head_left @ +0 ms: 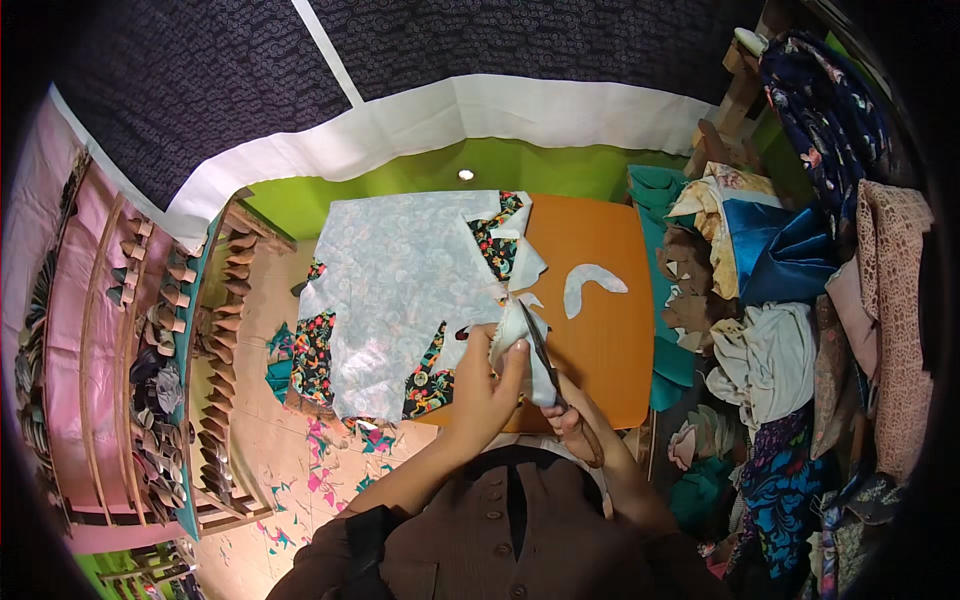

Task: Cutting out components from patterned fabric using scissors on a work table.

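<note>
My left hand [485, 388] pinches a small whitish fabric piece [509, 330] upright in front of my chest. Scissors [543, 362] with dark blades and a brown handle are in my right hand [570, 418], their blades angled up and to the left against that piece's right side. Whether the blades are apart or closed, I cannot tell. Beyond my hands a large fabric sheet [390, 270] lies pale side up, with black floral print showing at its cut and folded edges. A pale curved cut-out [590, 284] rests to the right on the orange table [605, 360].
Wooden racks on the left hold several shoe lasts [225, 380]. Scraps [330, 460] litter the floor at lower left. Piled fabrics, including a blue satin cloth [775, 250] and a white cloth [770, 360], fill the right side. A green wall [400, 170] stands behind the table.
</note>
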Demonstrator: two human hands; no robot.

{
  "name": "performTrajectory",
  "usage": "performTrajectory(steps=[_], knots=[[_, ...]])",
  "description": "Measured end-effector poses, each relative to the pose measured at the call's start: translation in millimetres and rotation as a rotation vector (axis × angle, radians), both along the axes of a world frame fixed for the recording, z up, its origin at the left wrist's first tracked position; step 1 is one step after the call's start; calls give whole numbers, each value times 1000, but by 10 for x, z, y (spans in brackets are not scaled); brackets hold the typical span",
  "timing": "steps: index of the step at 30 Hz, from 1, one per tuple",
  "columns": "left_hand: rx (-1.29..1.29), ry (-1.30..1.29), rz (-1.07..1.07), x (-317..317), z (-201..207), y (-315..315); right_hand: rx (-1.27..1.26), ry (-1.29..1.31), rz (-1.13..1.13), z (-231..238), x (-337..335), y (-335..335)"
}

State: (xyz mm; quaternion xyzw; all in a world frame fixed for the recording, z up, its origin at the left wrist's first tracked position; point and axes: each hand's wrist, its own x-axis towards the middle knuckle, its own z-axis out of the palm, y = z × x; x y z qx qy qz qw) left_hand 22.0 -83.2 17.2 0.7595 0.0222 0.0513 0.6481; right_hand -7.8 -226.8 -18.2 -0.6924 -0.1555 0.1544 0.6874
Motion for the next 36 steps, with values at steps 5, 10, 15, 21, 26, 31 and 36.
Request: performTrajectory(steps=[5, 10, 15, 21, 26, 31, 36], knots=[[50, 9, -66, 47, -46, 82, 177, 306, 121, -319, -10, -81], [-151, 92, -93, 39, 18, 97, 105, 166, 54, -155, -4, -38], [-236, 160, -61, 48, 33, 63, 59, 484, 16, -295, 4, -24], [-153, 80, 8, -6, 21, 2, 141, 163, -9, -45, -57, 49], [-238, 83, 3, -53, -103, 35, 140, 149, 5, -128, -70, 28], [-144, 82, -25, -52, -124, 44, 138, 177, 10, -57, -50, 47], [-93, -48, -90, -43, -130, 47, 37, 92, -20, -83, -55, 52]])
